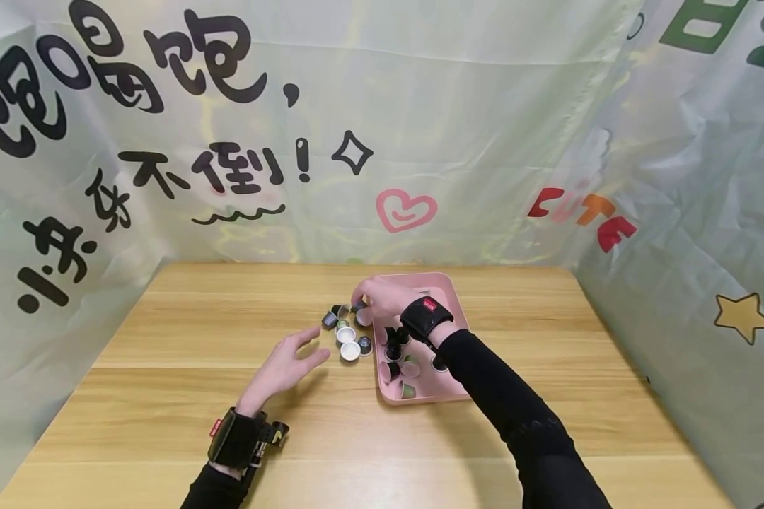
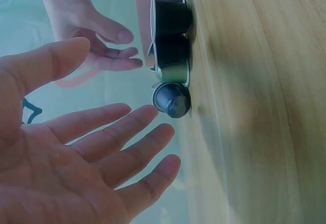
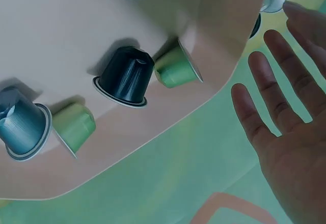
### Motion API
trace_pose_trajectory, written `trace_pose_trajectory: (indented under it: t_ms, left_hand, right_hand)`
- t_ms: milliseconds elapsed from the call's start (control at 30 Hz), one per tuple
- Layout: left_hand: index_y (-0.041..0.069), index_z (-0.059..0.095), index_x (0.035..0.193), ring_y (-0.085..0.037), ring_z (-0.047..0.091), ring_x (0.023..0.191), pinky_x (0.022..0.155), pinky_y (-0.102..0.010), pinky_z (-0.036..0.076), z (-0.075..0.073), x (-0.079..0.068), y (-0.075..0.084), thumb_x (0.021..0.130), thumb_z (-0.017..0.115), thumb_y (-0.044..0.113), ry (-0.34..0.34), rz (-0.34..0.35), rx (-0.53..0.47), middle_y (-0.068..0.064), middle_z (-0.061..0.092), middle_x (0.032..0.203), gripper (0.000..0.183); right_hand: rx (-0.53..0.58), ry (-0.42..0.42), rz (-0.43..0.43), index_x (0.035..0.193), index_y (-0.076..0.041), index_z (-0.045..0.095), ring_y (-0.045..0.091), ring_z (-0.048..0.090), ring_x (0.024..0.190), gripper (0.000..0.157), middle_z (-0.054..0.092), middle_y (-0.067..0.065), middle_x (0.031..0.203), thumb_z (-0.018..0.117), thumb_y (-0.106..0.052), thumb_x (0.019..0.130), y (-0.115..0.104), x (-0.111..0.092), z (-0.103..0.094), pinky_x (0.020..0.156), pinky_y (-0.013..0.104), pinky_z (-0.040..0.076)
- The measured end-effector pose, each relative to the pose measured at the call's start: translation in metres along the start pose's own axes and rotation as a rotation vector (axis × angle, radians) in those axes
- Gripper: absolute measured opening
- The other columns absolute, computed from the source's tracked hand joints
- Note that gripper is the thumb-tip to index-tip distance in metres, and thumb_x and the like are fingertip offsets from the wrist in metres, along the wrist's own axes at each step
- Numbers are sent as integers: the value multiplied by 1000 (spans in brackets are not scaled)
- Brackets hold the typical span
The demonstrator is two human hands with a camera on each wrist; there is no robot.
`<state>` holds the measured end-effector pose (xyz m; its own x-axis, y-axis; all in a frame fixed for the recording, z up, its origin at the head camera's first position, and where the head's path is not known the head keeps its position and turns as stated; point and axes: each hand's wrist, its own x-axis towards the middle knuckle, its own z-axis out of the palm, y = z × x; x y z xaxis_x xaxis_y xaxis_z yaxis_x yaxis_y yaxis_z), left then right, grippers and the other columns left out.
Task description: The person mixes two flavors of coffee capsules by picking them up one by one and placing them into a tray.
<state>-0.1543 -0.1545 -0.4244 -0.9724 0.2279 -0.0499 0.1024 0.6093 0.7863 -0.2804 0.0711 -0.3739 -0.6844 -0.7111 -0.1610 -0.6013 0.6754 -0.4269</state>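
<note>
A small cluster of coffee capsules lies on the wooden table, just left of a pink tray. My right hand hovers at the tray's upper left edge, fingertips right at the cluster's far capsules. Seen from the left wrist, this right hand has loosely bent fingers with nothing between them. My left hand is held left of the cluster, thumb and fingers spread, holding nothing. Its fingertips come near a dark capsule in the left wrist view. Beside that one stand a green capsule and a black capsule.
Inside the tray lie several more capsules, among them a black capsule, a green capsule and a blue capsule. Printed cloth hangs behind the table and along its sides. My right forearm crosses over the tray's right part.
</note>
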Motion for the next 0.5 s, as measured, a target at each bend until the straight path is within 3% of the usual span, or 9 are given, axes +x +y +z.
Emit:
trace_pose_trajectory:
  t_ms: [167, 300, 500]
  left_hand:
    - [-7, 39, 149, -48, 40, 142, 119, -63, 32, 1, 0, -1, 100, 59, 29, 0, -2, -2, -29, 44, 152, 64]
    - [-7, 40, 148, -48, 40, 143, 119, -62, 32, 1, 0, -1, 100, 60, 29, 3, -1, -3, -29, 44, 152, 64]
    - [-7, 40, 148, -47, 40, 143, 119, -62, 32, 0, 0, -1, 100, 60, 30, 2, -2, -6, -29, 44, 152, 65]
  right_hand:
    - [-100, -28, -39, 117, -5, 73, 22, 63, 101, 26, 71, 8, 119, 66, -4, 93, 0, 9, 1, 90, 32, 53]
    - [-133, -44, -77, 106, -4, 75, 18, 56, 83, 19, 73, 9, 102, 66, 0, 90, -1, 15, 3, 77, 28, 47]
    - [-200, -61, -50, 105, -11, 75, 16, 57, 84, 22, 74, 5, 101, 65, 1, 90, -2, 21, 6, 79, 27, 49]
